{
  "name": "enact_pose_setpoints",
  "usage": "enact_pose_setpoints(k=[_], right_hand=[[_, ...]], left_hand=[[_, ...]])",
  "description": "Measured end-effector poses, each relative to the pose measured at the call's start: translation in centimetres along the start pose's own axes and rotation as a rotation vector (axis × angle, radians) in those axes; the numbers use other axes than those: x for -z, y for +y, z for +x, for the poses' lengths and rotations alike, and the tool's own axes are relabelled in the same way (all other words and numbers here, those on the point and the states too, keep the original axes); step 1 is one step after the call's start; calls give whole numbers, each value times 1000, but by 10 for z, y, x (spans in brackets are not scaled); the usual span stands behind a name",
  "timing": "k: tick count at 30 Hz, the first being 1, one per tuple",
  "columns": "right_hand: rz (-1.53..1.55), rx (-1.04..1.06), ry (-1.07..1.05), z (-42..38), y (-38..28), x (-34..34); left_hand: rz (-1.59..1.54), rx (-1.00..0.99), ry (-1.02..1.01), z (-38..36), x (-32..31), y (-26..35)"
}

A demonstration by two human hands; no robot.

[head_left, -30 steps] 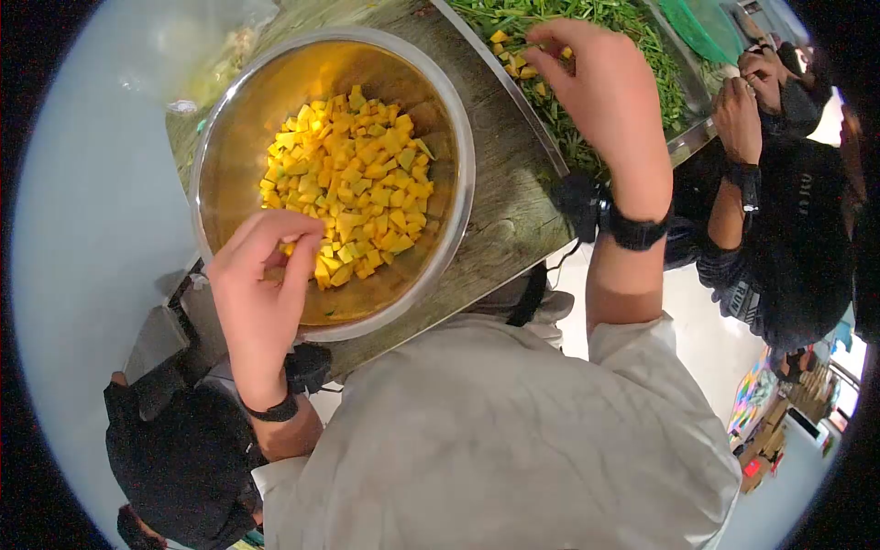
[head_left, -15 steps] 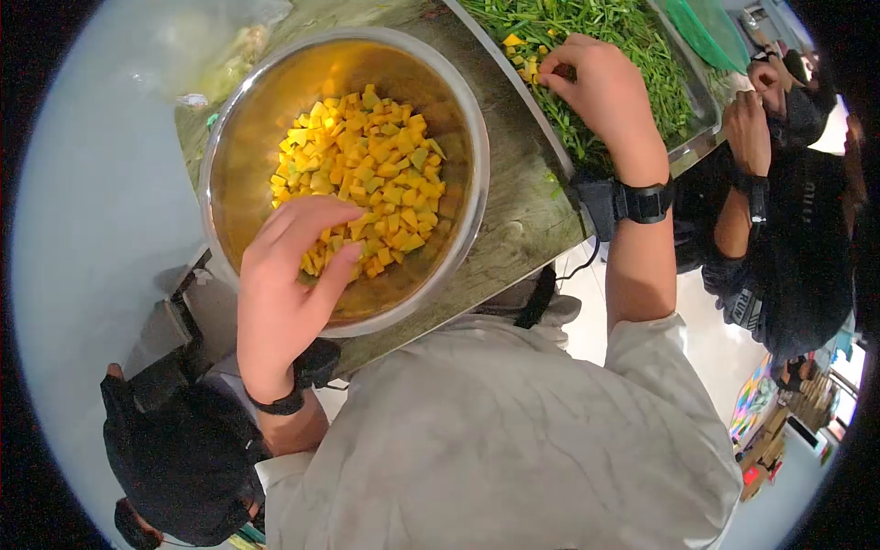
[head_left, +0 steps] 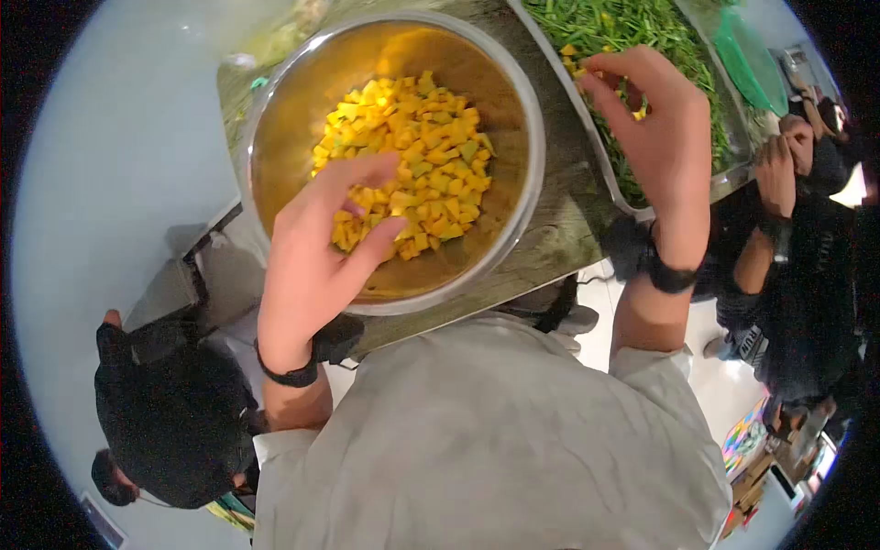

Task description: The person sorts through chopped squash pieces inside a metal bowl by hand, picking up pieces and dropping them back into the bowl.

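A large steel bowl (head_left: 534, 174) holds a heap of diced yellow-orange squash (head_left: 426, 147), some cubes with green skin. Over the near left of the heap hangs my left hand (head_left: 316, 243), its thumb and fingers apart with nothing between them. My right hand (head_left: 660, 137) is above the left edge of a metal tray (head_left: 587, 124) full of chopped green stalks (head_left: 605, 23). Its thumb and forefinger tips come close together in a pinch, beside a few yellow cubes (head_left: 568, 52) on the greens. Another yellow bit shows inside the curl of the fingers; I cannot tell what the pinch holds.
Bowl and tray stand on a worn greenish table (head_left: 568, 206). A green basket (head_left: 753, 64) lies beyond the tray. One person in black (head_left: 816, 275) stands at the right, hands near the tray; another (head_left: 174, 412) is at the lower left. A clear plastic bag lies behind the bowl.
The view has shifted, so bowl and tray sit farther right. My left thumb and fingers have spread wider. My right hand has lifted a little from the greens, and a yellow bit shows within its fingers.
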State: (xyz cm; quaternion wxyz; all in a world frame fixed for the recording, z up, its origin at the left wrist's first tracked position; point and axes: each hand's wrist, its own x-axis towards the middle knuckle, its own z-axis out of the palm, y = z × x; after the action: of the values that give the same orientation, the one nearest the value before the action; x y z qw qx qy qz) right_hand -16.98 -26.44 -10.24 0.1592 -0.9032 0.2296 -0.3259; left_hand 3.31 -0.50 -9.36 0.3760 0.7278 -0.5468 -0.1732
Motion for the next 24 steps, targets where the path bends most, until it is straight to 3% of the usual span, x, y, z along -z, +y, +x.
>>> enact_pose_setpoints(k=[4, 5, 7, 9, 10, 13, 16, 19, 24], right_hand=[[354, 207, -43, 6, -64, -4], [306, 194, -1, 7, -62, -2], [207, 175, 80, 13, -47, 2], [165, -53, 9, 14, -20, 4], [136, -169, -22, 13, -3, 4], [-219, -124, -121, 5, 55, -1], [-111, -167, -104, -2, 77, -10], [-197, -130, -228, -3, 78, -13], [-234, -109, -273, 0, 88, -31]], left_hand=[[-156, 127, 153, 4, -11, 15], [-133, 126, 141, 4, -11, 16], [-25, 109, -3, 6, -7, 13], [143, 74, -271, 5, 4, 3], [146, 72, -246, 3, 4, -1], [126, 63, -181, 2, -4, -5], [138, 114, -90, 4, -6, 2], [215, 121, -18, 5, -8, 9], [349, 29, -3, 5, -7, 8]])
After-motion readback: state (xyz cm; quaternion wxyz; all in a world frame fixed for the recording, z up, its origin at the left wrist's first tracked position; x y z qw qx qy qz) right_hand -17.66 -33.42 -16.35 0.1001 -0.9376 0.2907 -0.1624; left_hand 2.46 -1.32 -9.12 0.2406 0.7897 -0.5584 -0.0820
